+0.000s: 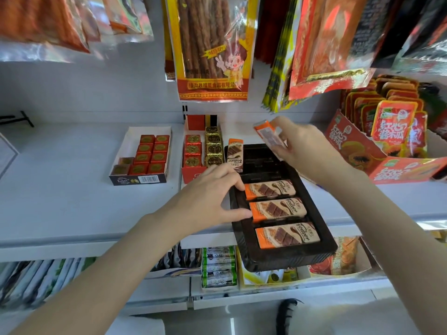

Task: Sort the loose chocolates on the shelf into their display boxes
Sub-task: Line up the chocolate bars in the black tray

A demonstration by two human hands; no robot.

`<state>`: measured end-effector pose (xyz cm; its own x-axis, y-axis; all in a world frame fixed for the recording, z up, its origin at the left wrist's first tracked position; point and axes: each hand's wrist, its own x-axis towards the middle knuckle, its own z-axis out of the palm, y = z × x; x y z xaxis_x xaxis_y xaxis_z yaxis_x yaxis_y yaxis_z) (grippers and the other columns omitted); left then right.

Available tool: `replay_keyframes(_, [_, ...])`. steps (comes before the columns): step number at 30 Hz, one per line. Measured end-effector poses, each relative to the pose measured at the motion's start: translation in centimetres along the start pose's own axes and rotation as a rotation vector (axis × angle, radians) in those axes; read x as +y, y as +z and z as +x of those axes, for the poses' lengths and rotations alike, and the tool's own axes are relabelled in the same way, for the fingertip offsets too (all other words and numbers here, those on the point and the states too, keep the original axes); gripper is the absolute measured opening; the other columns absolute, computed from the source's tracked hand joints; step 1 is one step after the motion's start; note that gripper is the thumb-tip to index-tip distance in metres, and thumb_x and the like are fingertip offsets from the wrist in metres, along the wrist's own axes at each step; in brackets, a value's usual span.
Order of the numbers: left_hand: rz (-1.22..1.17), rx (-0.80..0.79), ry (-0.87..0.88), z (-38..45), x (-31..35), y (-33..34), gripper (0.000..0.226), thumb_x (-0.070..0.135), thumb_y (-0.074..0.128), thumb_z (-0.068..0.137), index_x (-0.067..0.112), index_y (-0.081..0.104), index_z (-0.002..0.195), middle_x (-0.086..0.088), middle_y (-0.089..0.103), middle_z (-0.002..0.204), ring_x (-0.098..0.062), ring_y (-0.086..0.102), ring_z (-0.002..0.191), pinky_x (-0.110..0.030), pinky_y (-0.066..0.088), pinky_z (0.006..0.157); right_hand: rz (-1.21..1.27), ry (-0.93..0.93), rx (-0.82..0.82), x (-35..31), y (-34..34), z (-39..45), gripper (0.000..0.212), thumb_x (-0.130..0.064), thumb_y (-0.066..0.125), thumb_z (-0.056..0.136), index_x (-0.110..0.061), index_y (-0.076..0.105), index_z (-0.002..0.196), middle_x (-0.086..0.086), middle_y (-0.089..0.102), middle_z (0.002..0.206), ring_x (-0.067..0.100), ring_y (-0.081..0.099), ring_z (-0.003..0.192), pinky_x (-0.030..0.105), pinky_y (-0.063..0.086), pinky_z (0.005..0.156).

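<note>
Right grip [302, 146] clamped on an orange chocolate bar [268, 136], raised above the black tray's [285, 259] rear. Left grip [210, 197] spread, fingertips touching bars in the tray at the shelf's [72, 189] front edge.

Both bare forearms reach forward and up from the lower edge of the view. The left hand [208, 197] lies palm down, fingers spread and lightly curled, fingertips [239, 186] pointing right. The right hand [307, 151] is raised farther ahead, wrist bent, thumb and fingers closed in a pinching grip.
</note>
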<state>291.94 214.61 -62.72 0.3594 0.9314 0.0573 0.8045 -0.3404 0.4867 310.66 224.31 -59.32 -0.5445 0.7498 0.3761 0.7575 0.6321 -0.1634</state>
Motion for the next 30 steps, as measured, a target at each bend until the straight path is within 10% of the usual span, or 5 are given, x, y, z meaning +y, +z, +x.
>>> replay_keyframes(7, [0.003, -0.001, -0.002, -0.1, 0.1, 0.1, 0.045, 0.050, 0.059, 0.078, 0.023, 0.050, 0.113, 0.012, 0.039, 0.123, -0.004, 0.031, 0.119, -0.029, 0.033, 0.102, -0.296, -0.033, -0.202, -2.0, 1.2, -2.1, 0.023, -0.024, 0.048, 0.093, -0.015, 0.063, 0.108, 0.006, 0.059, 0.098, 0.023, 0.048, 0.099, 0.032, 0.041, 0.066])
replay_keyframes(16, [0.015, 0.020, 0.019, 0.1, -0.2, 0.3, 0.044, 0.049, 0.060, 0.078, 0.024, 0.050, 0.113, 0.012, 0.039, 0.132, -0.001, 0.026, 0.123, -0.018, 0.024, 0.097, -0.038, -0.019, -0.433, -0.9, 1.2, -2.8, 0.032, -0.012, 0.039, 0.092, -0.017, 0.064, 0.112, 0.005, 0.057, 0.115, 0.021, 0.044, 0.105, 0.031, 0.039, 0.087])
replay_keyframes(23, [0.017, 0.030, 0.031, 0.0, -0.3, 0.4, 0.044, 0.049, 0.059, 0.078, 0.023, 0.050, 0.112, 0.012, 0.039, 0.131, 0.000, 0.025, 0.122, -0.016, 0.022, 0.094, 0.130, 0.028, -0.151, -0.7, 1.8, -1.1, 0.036, -0.003, 0.042, 0.090, -0.017, 0.059, 0.119, 0.006, 0.060, 0.117, 0.025, 0.048, 0.104, 0.030, 0.040, 0.085])
replay_keyframes(30, [0.033, 0.049, 0.044, -0.1, -0.3, 0.5, 0.044, 0.051, 0.058, 0.078, 0.023, 0.050, 0.111, 0.011, 0.041, 0.129, -0.002, 0.027, 0.121, -0.014, 0.021, 0.090, -0.061, -0.140, -0.296, -1.7, 4.6, 0.6, 0.072, 0.010, 0.041, 0.082, -0.033, 0.033, 0.139, -0.002, 0.030, 0.147, 0.026, 0.037, 0.107, 0.036, 0.040, 0.086])
